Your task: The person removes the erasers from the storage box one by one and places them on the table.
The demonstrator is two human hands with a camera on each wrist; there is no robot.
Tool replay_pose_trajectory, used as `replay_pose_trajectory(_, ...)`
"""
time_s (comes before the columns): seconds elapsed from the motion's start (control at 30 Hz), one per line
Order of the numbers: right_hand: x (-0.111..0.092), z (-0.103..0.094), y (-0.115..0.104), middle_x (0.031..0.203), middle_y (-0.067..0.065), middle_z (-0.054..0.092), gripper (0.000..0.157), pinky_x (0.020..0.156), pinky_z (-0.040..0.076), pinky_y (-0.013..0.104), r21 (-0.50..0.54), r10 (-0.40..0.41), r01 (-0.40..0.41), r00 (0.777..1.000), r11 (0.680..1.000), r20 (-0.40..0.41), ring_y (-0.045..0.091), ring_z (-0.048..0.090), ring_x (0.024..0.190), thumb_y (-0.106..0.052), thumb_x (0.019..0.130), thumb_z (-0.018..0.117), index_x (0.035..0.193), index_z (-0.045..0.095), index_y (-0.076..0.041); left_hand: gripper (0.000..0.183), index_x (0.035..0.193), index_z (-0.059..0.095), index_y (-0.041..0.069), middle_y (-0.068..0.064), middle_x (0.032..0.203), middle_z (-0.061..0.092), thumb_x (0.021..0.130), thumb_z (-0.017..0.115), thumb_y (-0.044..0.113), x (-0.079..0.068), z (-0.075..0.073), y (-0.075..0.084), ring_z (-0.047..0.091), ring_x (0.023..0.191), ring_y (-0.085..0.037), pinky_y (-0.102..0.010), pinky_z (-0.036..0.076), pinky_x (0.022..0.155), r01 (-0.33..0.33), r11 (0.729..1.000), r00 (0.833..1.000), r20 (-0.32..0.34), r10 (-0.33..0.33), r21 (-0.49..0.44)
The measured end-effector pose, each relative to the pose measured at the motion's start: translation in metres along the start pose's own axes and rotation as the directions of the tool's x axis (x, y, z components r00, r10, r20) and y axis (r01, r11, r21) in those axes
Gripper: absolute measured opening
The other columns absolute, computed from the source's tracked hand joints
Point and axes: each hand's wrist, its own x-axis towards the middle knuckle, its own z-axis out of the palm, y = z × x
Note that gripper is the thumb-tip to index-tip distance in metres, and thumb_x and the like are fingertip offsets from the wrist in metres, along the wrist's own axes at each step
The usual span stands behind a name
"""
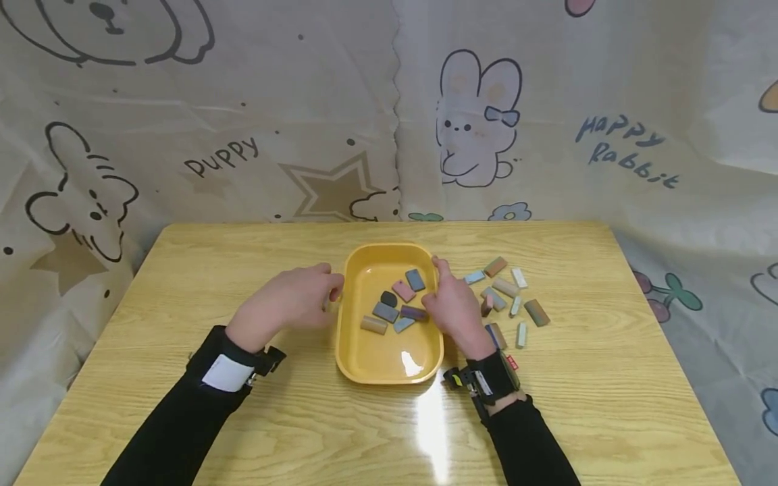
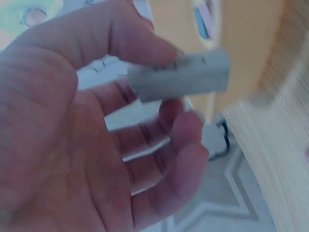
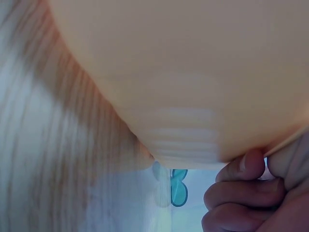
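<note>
A yellow rectangular tray (image 1: 367, 356) lies on the table with several small blocks inside, among them a pink block (image 1: 404, 290) and a purple one (image 1: 415, 313). Just beyond its left rim, my left hand (image 1: 294, 297) pinches a small pale grey block (image 2: 181, 77) between thumb and fingertips. That block is hidden in the head view. My right hand (image 1: 457, 307) grips the tray's right rim; in the right wrist view its curled fingers (image 3: 244, 193) press against the outer wall.
Several small blocks lie scattered right of the tray, including a brown-green block (image 1: 537, 312) and a white one (image 1: 521, 335). The wooden table (image 1: 608, 405) ends at the back against a printed cloth (image 1: 340, 101).
</note>
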Motion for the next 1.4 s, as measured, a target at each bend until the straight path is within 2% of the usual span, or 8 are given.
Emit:
replay_pose_trajectory(0.27, -0.001, 0.001, 0.001, 0.054, 0.007, 0.052, 0.076, 0.038, 0.037, 0.03, 0.006, 0.016, -0.016, 1.0, 1.0, 0.003, 0.021, 0.046, 0.042, -0.016, 0.078, 0.053, 0.144, 0.016, -0.022, 0.027, 0.085, 0.052, 0.013, -0.004, 0.077, 0.051, 0.064, 0.068, 0.019, 0.013, 0.036, -0.026, 0.046, 0.068, -0.021, -0.033, 0.038, 0.057, 0.105, 0.994, 0.987, 0.119, -0.108, 0.029)
replay_pose_trajectory(0.4, -0.001, 0.002, 0.0, 0.054, 0.007, 0.052, 0.077, 0.038, 0.037, 0.03, 0.006, 0.017, -0.017, 1.0, 1.0, 0.009, 0.021, 0.046, 0.042, -0.017, 0.077, 0.053, 0.144, 0.016, -0.023, 0.031, 0.086, 0.05, 0.014, -0.003, 0.075, 0.053, 0.061, 0.068, 0.017, 0.019, 0.051, -0.034, 0.047, 0.067, -0.021, -0.033, 0.038, 0.056, 0.129, 0.992, 0.984, 0.125, -0.129, 0.009)
replay_pose_trajectory(0.6, -0.001, -0.001, 0.001, 0.054, 0.007, 0.051, 0.076, 0.038, 0.037, 0.031, -0.005, 0.011, -0.011, 1.0, 1.0, -0.006, 0.021, 0.045, 0.042, -0.018, 0.078, 0.052, 0.144, 0.016, -0.024, 0.025, 0.083, 0.049, 0.014, -0.003, 0.072, 0.052, 0.065, 0.065, 0.014, 0.023, 0.051, -0.035, 0.047, 0.064, -0.02, -0.032, 0.036, 0.053, 0.122, 0.993, 0.987, 0.102, -0.121, 0.001)
replay_pose_trajectory(0.8, 0.0, -0.002, 0.002, 0.055, 0.007, 0.052, 0.075, 0.04, 0.038, 0.032, -0.009, 0.017, -0.017, 1.0, 1.0, -0.014, 0.021, 0.046, 0.043, -0.018, 0.077, 0.053, 0.144, 0.017, -0.024, 0.023, 0.087, 0.051, 0.013, -0.003, 0.075, 0.053, 0.068, 0.065, 0.013, 0.026, 0.041, -0.03, 0.047, 0.066, -0.02, -0.032, 0.038, 0.055, 0.109, 0.994, 0.989, 0.096, -0.11, 0.012)
replay_pose_trajectory(0.97, 0.001, -0.004, 0.002, 0.054, 0.007, 0.052, 0.076, 0.039, 0.038, 0.031, -0.009, 0.019, -0.019, 1.0, 1.0, -0.009, 0.021, 0.046, 0.042, -0.017, 0.078, 0.052, 0.144, 0.017, -0.024, 0.014, 0.094, 0.054, 0.014, -0.001, 0.082, 0.053, 0.08, 0.057, 0.016, 0.036, 0.012, -0.009, 0.048, 0.069, -0.018, -0.031, 0.04, 0.059, 0.041, 0.999, 0.998, -0.045, -0.041, 0.02)
replay_pose_trajectory(1.1, 0.002, -0.006, 0.003, 0.053, 0.007, 0.051, 0.075, 0.039, 0.037, 0.031, -0.008, 0.016, -0.016, 1.0, 1.0, -0.019, 0.022, 0.045, 0.041, -0.017, 0.077, 0.052, 0.144, 0.018, -0.024, 0.015, 0.092, 0.054, 0.015, 0.0, 0.083, 0.051, 0.078, 0.057, 0.018, 0.057, -0.008, 0.022, 0.047, 0.07, -0.017, -0.03, 0.039, 0.06, -0.087, 0.996, 0.987, -0.131, 0.089, 0.023)
replay_pose_trajectory(1.23, 0.002, -0.005, 0.003, 0.053, 0.007, 0.051, 0.075, 0.038, 0.036, 0.031, -0.012, 0.011, -0.011, 1.0, 1.0, -0.025, 0.021, 0.045, 0.041, -0.017, 0.077, 0.053, 0.143, 0.019, -0.023, 0.018, 0.09, 0.058, 0.015, 0.003, 0.079, 0.053, 0.078, 0.061, 0.03, 0.078, -0.008, 0.052, 0.048, 0.069, -0.014, -0.028, 0.037, 0.058, -0.202, 0.979, 0.977, -0.076, 0.2, -0.022)
replay_pose_trajectory(1.4, 0.0, -0.001, 0.0, 0.053, 0.008, 0.051, 0.073, 0.038, 0.035, 0.031, -0.02, 0.0, 0.0, 1.0, 1.0, -0.019, 0.021, 0.045, 0.042, -0.019, 0.078, 0.054, 0.142, 0.02, -0.022, 0.023, 0.087, 0.061, 0.016, 0.004, 0.077, 0.056, 0.075, 0.068, 0.035, 0.095, 0.01, 0.074, 0.051, 0.068, -0.012, -0.025, 0.039, 0.058, -0.197, 0.975, 0.97, 0.121, 0.209, -0.104)
